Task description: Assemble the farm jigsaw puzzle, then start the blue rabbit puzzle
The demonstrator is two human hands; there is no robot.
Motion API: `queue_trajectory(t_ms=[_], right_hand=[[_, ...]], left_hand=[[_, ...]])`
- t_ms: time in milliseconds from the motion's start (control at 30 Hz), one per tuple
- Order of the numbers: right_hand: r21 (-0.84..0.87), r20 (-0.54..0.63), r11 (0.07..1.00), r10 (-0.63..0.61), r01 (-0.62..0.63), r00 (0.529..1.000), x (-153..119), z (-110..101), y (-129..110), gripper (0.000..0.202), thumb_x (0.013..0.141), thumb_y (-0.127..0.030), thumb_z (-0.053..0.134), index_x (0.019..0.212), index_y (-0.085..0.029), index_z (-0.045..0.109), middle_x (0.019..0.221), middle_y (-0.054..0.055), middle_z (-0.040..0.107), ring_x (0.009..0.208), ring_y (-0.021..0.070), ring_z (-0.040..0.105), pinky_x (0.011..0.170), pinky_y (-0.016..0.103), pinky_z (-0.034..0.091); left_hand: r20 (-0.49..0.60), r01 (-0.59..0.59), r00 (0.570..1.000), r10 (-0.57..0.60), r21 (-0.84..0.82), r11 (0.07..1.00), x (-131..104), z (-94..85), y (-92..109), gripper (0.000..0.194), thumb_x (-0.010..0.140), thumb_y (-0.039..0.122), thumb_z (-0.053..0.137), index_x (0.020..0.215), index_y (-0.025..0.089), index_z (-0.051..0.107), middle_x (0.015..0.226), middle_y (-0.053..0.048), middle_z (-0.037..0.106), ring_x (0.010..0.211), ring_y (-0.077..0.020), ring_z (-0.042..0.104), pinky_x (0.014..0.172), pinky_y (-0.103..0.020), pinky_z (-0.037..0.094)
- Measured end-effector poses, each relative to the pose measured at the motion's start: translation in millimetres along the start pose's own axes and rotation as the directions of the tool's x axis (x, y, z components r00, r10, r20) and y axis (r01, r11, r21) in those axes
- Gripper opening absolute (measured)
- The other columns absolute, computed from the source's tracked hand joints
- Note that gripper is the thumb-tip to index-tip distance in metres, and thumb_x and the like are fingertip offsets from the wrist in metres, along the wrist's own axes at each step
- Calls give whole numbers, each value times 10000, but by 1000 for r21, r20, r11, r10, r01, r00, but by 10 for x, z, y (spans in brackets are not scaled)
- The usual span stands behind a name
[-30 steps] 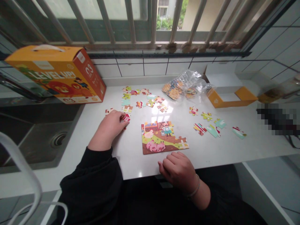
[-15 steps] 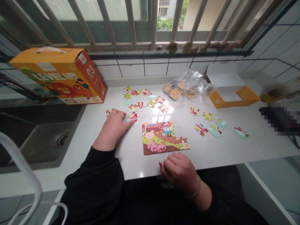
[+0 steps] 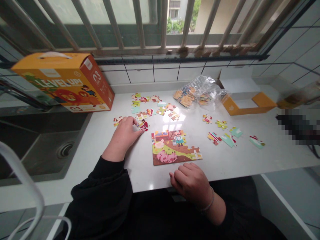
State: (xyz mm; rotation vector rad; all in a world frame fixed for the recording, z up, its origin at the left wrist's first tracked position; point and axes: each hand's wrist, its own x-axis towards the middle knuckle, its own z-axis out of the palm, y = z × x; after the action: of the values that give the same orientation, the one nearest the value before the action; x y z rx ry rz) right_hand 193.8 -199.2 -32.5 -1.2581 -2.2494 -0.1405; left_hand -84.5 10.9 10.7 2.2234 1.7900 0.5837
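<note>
My left hand rests on the counter with thumb and fingers bent around the near-left edge of a puzzle piece showing a red barn. Another puzzle piece with brown patches lies just behind the knuckles, partly covered. To the right is a partly joined farm puzzle with a pink pig, a hen and a standing figure; its upper right side is stepped and unfilled. Below it, at the counter's front edge, my right hand is curled into a loose fist, with nothing visible in it.
Several loose pieces lie behind the puzzle, and others to its right. A clear plastic bag of pieces and an open orange box stand at the back. On the left are a large orange carton and a sink.
My left hand has shifted slightly right, and the barn piece has moved and turned a little with it. My right hand stays still.
</note>
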Motion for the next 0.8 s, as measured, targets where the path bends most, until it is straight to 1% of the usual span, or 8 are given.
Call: queue_trajectory(t_ms=[100,200,300,400,500,600,667,800], right_hand=[[1,2,1000,-1,1,1000,-7,5,-1,365,1095,-247,637,733,-247,593,681,15,564,695,212,499,713,429,338],[2,-6,1000,-1,1,1000,5,4,-3,370,1093,-244,640,727,-248,590,673,14,562,688,210,497,713,426,334],[2,-16,1000,-2,2,1000,25,-5,-7,372,1096,-239,631,726,-251,588,667,13,562,678,210,490,708,425,335],[4,-19,1000,-6,6,1000,33,-13,-11,372,1095,-236,630,727,-255,585,669,12,566,677,211,490,707,424,341],[6,-13,1000,-3,3,1000,17,-4,-12,366,1094,-238,635,731,-254,588,672,11,565,682,212,494,705,425,341],[5,0,1000,4,-4,1000,-8,12,-7,365,1097,-248,637,735,-251,590,678,13,562,691,213,497,706,429,339],[5,3,1000,2,-2,1000,-14,16,-3,366,1097,-250,637,734,-249,590,680,14,562,693,214,495,705,431,334],[6,-11,1000,-1,1,1000,5,3,-4,368,1095,-243,638,731,-249,582,675,11,563,686,208,487,701,423,327]], left_hand=[[3,-16,1000,16,-5,1000,-3,-33,59,332,901,374,859,864,246,554,943,-53,640,914,-266,619,838,-405,488],[48,-1,999,4,-70,998,-7,-49,117,331,930,395,801,799,248,535,808,-18,629,779,-225,591,722,-361,408],[89,25,996,-13,-142,990,-13,-61,169,301,910,403,783,790,247,556,742,6,641,711,-205,579,681,-342,376],[103,45,994,-30,-148,988,-15,-78,195,274,894,401,764,767,244,580,727,2,663,697,-203,584,684,-341,380],[94,116,990,-104,-135,984,-8,-86,180,307,888,463,770,753,243,605,721,-9,687,706,-215,615,685,-343,387],[127,253,964,-234,-155,955,7,-78,134,371,948,563,699,758,249,643,669,-15,692,682,-232,645,669,-353,399],[163,325,938,-305,-109,940,18,-71,100,399,985,567,640,740,253,664,637,-25,695,666,-245,655,663,-369,403],[130,321,936,-327,60,945,57,-61,44,376,958,549,674,718,260,672,666,-48,721,712,-270,677,677,-394,409]])
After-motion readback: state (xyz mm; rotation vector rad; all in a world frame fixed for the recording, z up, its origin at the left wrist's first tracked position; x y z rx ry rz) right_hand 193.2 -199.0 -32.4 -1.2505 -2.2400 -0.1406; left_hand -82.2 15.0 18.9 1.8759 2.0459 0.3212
